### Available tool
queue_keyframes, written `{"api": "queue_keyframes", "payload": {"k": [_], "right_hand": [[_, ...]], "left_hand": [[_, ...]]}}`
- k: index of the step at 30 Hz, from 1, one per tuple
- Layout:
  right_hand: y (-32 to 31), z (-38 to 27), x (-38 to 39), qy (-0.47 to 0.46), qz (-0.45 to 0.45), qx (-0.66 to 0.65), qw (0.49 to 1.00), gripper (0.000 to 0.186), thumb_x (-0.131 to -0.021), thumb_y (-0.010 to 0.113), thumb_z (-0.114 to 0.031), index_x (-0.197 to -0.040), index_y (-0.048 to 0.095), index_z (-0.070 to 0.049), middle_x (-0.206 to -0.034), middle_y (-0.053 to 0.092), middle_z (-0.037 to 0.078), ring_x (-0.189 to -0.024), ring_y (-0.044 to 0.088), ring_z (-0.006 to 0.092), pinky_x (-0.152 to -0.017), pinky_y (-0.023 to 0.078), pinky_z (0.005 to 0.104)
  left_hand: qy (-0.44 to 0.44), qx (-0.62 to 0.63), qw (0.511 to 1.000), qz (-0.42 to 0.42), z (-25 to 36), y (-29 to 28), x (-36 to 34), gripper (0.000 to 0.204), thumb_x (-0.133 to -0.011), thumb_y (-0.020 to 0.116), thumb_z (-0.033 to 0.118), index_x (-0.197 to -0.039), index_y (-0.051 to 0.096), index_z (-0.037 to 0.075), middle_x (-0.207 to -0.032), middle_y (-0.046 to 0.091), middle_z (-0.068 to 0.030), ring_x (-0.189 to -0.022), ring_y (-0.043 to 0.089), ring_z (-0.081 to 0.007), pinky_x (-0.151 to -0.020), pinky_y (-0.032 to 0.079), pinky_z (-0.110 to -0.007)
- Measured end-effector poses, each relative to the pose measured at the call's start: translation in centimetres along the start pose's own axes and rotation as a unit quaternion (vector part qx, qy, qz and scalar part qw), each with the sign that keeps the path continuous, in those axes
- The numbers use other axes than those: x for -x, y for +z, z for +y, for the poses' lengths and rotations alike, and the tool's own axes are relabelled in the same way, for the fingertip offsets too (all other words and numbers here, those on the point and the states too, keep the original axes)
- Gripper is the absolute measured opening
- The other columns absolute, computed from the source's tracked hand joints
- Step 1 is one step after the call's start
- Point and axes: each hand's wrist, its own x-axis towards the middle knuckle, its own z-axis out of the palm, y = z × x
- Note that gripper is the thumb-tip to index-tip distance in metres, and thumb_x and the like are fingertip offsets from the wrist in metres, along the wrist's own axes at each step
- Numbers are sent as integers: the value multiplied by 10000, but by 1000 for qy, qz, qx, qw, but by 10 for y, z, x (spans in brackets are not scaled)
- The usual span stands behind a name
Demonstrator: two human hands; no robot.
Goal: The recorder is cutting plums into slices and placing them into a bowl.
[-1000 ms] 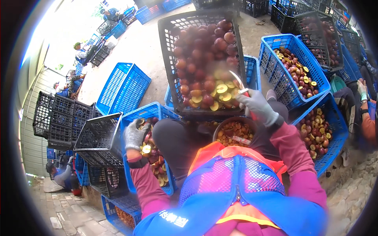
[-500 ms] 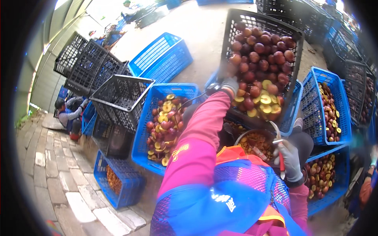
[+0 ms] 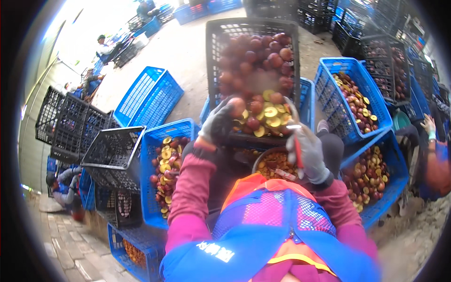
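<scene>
Black plastic crate (image 3: 213, 66), far centre: whole plums (image 3: 275, 60) far end, yellow-faced halves (image 3: 271, 112) near end. Blue crate (image 3: 149, 202), left: cut plums (image 3: 165, 167). Bowl (image 3: 256, 162), near: small pieces (image 3: 271, 162). Right hand (image 3: 310, 154): closed round a red-handled cutter (image 3: 298, 151), blade blurred. Left hand (image 3: 217, 123): half-curled, holding one plum (image 3: 237, 108) over the black crate's near left. Plum probably light, firm, slick-skinned, bruises easily; best gripped round its middle.
</scene>
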Motion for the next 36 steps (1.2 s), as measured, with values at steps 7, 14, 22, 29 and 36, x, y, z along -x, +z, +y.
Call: {"api": "queue_keyframes", "payload": {"k": [7, 14, 22, 29, 36], "right_hand": [[34, 13, 5, -97, -71, 6, 993, 411, -1124, 534, -165, -1513, 565, -34, -794, 607, -31, -618, 531, 33, -554, 452, 216], [28, 49, 9, -187, -60, 130, 972, 425, -1110, 581, -184, -1491, 559, 2, -866, 711, 106, -707, 667, 168, -659, 537, 331], [17, 76, 20, -208, 5, 360, 909, 399, -1125, 527, -213, -1444, 554, 26, -968, 741, 253, -847, 760, 377, -748, 572, 425], [5, 124, 16, -238, 33, 408, 881, 300, -1106, 519, -298, -1233, 606, -41, -800, 696, 236, -713, 682, 468, -631, 540, 547], [-5, 104, 23, -239, 21, 563, 791, 370, -1099, 548, -300, -1368, 591, -51, -721, 689, 208, -610, 678, 435, -571, 528, 549]], "left_hand": [[-6, 150, 986, -73, -18, 97, 91, 600, -918, 820, 275, -1426, 580, 64, -1266, 683, -85, -1166, 674, -257, -1022, 561, -415], [2, 141, 984, -112, -43, 115, 120, 603, -926, 846, 283, -1409, 589, 30, -1248, 671, -74, -1130, 663, -222, -1009, 545, -384], [-8, 38, 999, -36, -86, 106, 127, 527, -998, 779, 353, -1374, 615, 22, -1132, 663, -46, -945, 655, -140, -815, 589, -284], [-3, -148, 987, -60, -100, 100, 126, 436, -1044, 705, 361, -1328, 642, 36, -1017, 643, 5, -819, 590, -78, -718, 505, -250], [232, -453, 860, 22, -107, 95, 124, 547, -919, 810, 145, -1385, 567, -8, -1170, 680, -138, -1015, 692, -276, -924, 559, -372]]}}
